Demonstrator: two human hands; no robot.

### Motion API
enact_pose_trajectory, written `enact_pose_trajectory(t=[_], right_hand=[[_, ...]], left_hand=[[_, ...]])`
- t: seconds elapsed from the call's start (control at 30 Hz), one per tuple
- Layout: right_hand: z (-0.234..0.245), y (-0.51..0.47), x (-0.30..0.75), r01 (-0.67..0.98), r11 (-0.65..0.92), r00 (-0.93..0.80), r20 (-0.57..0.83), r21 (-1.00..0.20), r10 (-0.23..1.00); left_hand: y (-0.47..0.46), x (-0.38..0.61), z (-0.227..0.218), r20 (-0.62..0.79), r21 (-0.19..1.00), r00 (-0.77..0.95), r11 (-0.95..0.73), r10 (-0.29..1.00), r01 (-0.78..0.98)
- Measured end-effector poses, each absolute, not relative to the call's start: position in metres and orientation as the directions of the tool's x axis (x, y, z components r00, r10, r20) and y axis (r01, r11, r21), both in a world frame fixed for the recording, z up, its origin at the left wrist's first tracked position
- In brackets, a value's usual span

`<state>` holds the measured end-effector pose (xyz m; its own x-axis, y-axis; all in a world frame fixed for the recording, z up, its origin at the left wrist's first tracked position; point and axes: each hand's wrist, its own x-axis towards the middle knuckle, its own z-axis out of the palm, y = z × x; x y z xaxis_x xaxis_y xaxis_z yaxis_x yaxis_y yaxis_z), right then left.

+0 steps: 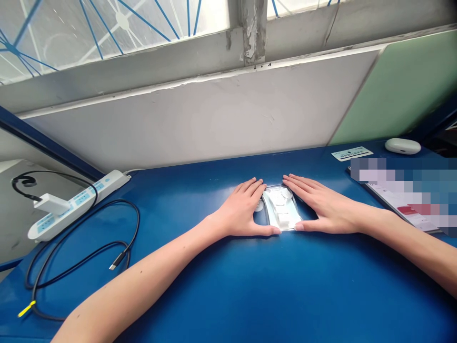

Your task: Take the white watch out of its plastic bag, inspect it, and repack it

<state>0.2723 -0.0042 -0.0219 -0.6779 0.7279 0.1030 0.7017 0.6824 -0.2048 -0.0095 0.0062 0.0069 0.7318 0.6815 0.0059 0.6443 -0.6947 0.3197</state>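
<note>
Your left hand lies flat, palm down, on the table. Its fingers are straight and close together, touching the left edge of the packet. Your right hand mirrors it on the packet's right edge, also flat with fingers together. Both thumbs stretch inward along the packet's near edge, and their tips almost meet there. Neither hand pinches or lifts anything. Together they frame the packet on three sides, so only its far edge is free.

The packet is clear plastic with small white pieces inside. It lies flat near the middle of the table, well back from the near edge and apart from the wall behind it.

You have bare blue surface on your side of the packet, between your forearms, and a narrower strip between the packet and the wall. To your left, the cable loops over the table's left corner. Its loose plug points toward your left forearm but lies well apart from it. Beyond the cable, the power strip lies slanting by the table's left edge, with a white charger plugged in. To your right, papers lie near your right forearm. A label and a white case sit at the far right, by the wall.
</note>
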Motion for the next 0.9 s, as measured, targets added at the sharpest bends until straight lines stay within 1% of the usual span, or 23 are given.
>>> enact_pose_trajectory(t=[0.2, 0.43, 0.6, 0.73, 0.9], right_hand=[[-0.0211, -0.0033, 0.2709, 0.715, 0.663, -0.665, 0.076, -0.222, 0.743], [-0.0156, -0.004, 0.2713, 0.734, 0.599, -0.628, 0.016, -0.32, 0.778], [-0.014, -0.0052, 0.2717, 0.731, 0.588, -0.612, 0.048, -0.346, 0.789], [-0.0147, -0.0048, 0.272, 0.714, 0.615, -0.625, 0.092, -0.335, 0.775], [-0.0179, -0.0031, 0.2715, 0.717, 0.642, -0.638, 0.115, -0.272, 0.761]], left_hand=[[0.0068, -0.0098, 0.0046, 0.022, 0.311, 0.74, -0.708, 0.672, 0.634], [0.0071, -0.0111, 0.0046, 0.018, 0.267, 0.759, -0.735, 0.651, 0.624], [0.0074, -0.0113, 0.0055, 0.0, 0.244, 0.771, -0.748, 0.637, 0.617], [0.0083, -0.0123, 0.0034, 0.018, 0.24, 0.785, -0.765, 0.619, 0.598], [0.009, -0.013, 0.0028, 0.013, 0.234, 0.797, -0.777, 0.604, 0.585]])
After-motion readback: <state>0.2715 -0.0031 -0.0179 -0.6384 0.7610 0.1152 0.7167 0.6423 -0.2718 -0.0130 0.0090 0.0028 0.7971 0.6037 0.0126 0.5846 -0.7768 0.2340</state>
